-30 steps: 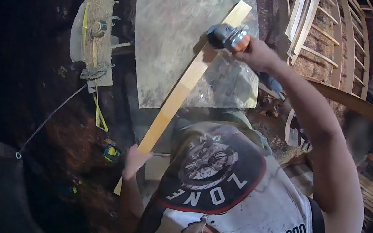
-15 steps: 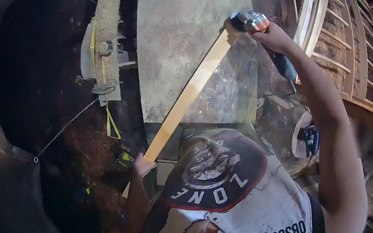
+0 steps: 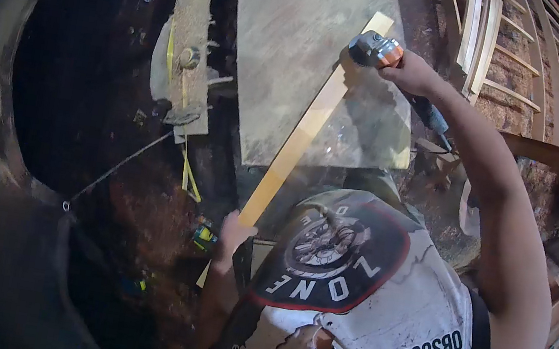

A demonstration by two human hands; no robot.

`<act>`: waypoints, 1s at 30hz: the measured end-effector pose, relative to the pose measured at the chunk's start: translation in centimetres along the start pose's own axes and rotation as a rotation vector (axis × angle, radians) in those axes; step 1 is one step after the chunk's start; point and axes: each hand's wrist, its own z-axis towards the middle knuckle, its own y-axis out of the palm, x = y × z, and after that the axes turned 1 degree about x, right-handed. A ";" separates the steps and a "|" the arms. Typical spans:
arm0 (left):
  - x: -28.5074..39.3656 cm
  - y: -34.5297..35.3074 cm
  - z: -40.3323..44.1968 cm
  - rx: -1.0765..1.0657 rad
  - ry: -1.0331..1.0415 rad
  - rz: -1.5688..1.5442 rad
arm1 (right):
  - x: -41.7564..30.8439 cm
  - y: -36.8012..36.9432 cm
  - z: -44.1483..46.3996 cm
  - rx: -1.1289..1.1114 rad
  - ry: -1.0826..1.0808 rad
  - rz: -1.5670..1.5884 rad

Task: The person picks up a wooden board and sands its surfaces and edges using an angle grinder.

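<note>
My right hand is closed round an angle grinder with a silver and orange head and a blue-grey body. The grinder's disc side rests on or just over a long wooden strip, a short way below its far end. Lower down, my left hand grips the strip near its close end. The strip lies slantwise across a worn, dusty board and sticks out past its near edge. The grinder hides the wood beneath it.
To the left stands a dusty narrow bench with a tape roll on it and a yellow strap hanging down. A yellow-green tool lies near my left hand. Wooden frames lean at the upper right. The grinder's cord trails rightward.
The grinder has moved from the strip's far tip down along it towards me, so the far end now shows. My left hand still holds the near end. The view has shifted slightly.
</note>
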 end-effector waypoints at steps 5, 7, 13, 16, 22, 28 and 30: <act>10.7 -2.8 0.0 -0.095 -0.122 -0.088 | 1.7 1.6 1.1 -0.034 -0.059 0.100; 11.4 -2.1 1.3 -0.089 -0.095 -0.009 | 2.1 2.3 0.4 -0.086 -0.020 0.103; 19.9 -0.7 5.8 -0.171 -0.089 -0.126 | 1.8 4.7 -1.8 -0.131 0.131 -0.001; 22.1 -0.3 7.2 -0.106 -0.074 -0.060 | 2.0 6.3 -2.5 -0.132 0.067 0.074; 13.3 -1.3 4.9 -0.418 -0.106 -0.299 | -2.6 9.0 -8.0 -0.166 0.018 0.210; 9.0 -2.5 -2.4 -0.444 -0.252 -0.173 | -4.6 12.0 -11.1 -0.220 0.030 -0.084; 7.0 -0.7 -3.3 -0.318 -0.213 0.074 | -5.3 10.4 -10.9 -0.225 0.014 -0.034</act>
